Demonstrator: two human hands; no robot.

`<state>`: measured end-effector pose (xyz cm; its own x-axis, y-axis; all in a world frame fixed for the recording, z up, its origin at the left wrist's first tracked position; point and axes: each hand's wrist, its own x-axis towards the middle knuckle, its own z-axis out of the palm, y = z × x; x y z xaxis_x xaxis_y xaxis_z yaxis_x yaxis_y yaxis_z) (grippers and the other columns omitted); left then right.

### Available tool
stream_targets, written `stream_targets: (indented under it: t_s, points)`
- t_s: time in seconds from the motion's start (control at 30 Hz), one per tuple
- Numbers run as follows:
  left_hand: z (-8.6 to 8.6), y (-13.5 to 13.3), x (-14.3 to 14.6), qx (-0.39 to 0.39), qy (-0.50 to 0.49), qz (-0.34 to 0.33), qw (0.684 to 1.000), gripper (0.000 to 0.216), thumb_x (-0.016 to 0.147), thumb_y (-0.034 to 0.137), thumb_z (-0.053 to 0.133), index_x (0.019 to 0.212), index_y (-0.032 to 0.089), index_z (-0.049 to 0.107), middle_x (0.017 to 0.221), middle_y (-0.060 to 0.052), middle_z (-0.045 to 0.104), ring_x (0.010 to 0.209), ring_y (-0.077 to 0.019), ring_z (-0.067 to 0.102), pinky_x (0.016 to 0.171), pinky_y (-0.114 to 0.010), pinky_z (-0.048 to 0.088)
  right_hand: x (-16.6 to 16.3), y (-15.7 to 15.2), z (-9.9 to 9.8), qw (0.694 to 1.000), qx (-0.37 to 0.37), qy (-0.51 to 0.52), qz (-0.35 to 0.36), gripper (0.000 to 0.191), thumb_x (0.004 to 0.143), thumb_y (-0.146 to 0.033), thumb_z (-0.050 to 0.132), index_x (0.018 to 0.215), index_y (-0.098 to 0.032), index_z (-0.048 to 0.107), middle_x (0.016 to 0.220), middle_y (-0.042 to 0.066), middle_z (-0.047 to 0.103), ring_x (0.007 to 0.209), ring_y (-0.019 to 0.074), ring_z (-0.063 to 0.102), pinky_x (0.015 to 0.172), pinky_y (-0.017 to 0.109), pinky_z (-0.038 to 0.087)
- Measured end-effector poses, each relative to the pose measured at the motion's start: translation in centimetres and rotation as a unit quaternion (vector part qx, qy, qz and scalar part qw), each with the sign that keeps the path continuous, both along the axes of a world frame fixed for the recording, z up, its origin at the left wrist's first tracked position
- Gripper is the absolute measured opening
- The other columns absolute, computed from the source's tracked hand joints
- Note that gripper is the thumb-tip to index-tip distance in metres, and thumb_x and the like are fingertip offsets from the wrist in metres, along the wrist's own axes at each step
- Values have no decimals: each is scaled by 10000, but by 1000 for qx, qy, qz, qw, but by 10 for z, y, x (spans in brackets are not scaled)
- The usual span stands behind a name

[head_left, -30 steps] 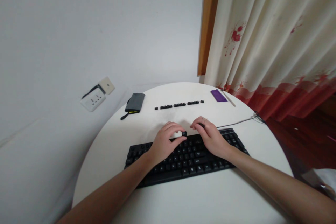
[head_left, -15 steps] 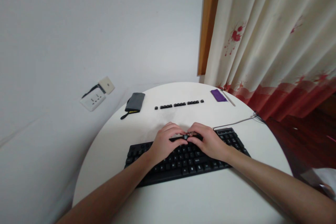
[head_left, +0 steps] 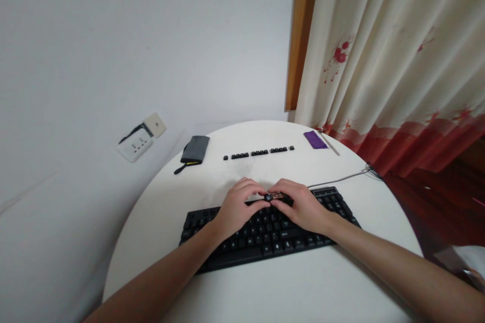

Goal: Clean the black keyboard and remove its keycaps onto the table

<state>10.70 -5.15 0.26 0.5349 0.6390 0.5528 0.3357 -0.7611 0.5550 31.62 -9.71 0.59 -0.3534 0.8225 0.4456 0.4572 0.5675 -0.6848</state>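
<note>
Both your hands meet at the middle of the frame over the top rows of the black keyboard (head_left: 265, 234). Your left hand (head_left: 237, 208) and right hand (head_left: 303, 206) pinch one small keycap (head_left: 273, 196) between their fingers, thumbs and forefingers closed on it, just above the keys. Higher on the white tabletop (head_left: 303, 287) lies a row of loose keycaps (head_left: 259, 152), well apart.

Black keyboard (head_left: 265, 234), white table (head_left: 288, 287), purple cloth (head_left: 315, 139)
</note>
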Motion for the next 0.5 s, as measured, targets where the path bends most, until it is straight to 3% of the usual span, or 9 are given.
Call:
stream_targets:
  t_s: [0.33, 0.5]
  points:
    - [1, 0, 1, -3, 1, -19, 1000, 187, 772, 332, 780, 841, 193, 677, 809, -24, 664, 791, -171, 601, 708, -286, 490, -1, 0, 2, 1000, 6, -19, 18, 153, 889, -188, 608, 1018, -206, 688, 933, 48, 696, 863, 179, 636, 794, 303, 489]
    - [-1, -1, -1, -39, 15, 15, 999, 312, 751, 282, 804, 1008, 211, 641, 831, -4, 648, 779, -154, 585, 663, -254, 459, 19, 23, 2, 999, 28, 19, -25, 131, 875, -217, 632, 991, -192, 688, 929, 48, 687, 849, 170, 619, 776, 285, 478]
